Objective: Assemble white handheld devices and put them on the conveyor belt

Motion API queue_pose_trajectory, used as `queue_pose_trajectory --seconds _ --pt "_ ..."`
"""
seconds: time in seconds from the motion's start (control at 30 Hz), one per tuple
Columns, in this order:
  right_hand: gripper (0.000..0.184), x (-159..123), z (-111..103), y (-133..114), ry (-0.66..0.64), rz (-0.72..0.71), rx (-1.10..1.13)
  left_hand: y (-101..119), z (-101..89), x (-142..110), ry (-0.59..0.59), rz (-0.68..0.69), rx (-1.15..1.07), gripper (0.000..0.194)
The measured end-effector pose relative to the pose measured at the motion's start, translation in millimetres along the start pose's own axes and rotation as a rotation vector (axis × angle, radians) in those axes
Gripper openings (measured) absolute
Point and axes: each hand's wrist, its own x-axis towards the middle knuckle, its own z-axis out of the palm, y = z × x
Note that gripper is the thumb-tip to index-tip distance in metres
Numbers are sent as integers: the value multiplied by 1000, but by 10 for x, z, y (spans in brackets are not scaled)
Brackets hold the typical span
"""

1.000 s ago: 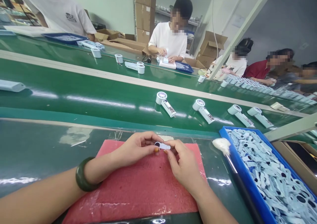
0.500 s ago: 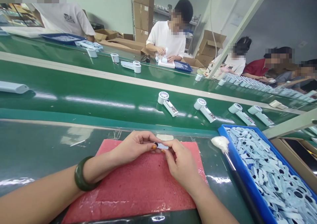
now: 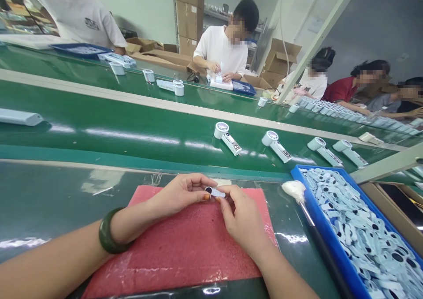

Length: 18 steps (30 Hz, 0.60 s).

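A small pale-blue plastic part [image 3: 217, 193] with a black round spot at one end is pinched between my two hands. My left hand [image 3: 181, 194] grips its black-spotted end between thumb and fingers. On the narrow end, my right hand [image 3: 238, 208] closes with thumb and forefinger. Both hands are just above the far part of a red mat [image 3: 185, 246]. To the right, a blue tray [image 3: 325, 237] is heaped with similar pale parts [image 3: 360, 228], many bearing black ovals.
Several small handheld fans [image 3: 228, 138] lie on the green conveyor belt [image 3: 132, 136] beyond the mat. A dark-handled tool with a white wrapped tip [image 3: 294, 190] leans along the tray. A slanted metal post [image 3: 320, 39] rises at right. Several co-workers [image 3: 221, 52] sit across the belt.
The pale part has tilted so its black spot faces me more fully. The fans on the belt have shifted slightly right. My hands have hardly moved.
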Motion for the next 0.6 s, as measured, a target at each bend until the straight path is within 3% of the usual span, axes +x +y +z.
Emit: queue_pose_trajectory --seconds 0.17,0.33,0.5,0.6 --pt "23 -9 -24 30 -14 70 44 14 -16 -4 -67 -22 -75 51" --pt "22 26 -26 30 -28 89 7 -28 -50 24 -111 -17 -106 54" --pt "28 -55 52 141 -59 -46 -166 -115 11 -77 -58 46 -71 54" --pt "31 -76 136 329 -106 -152 -230 -251 54 -108 -5 44 16 68"
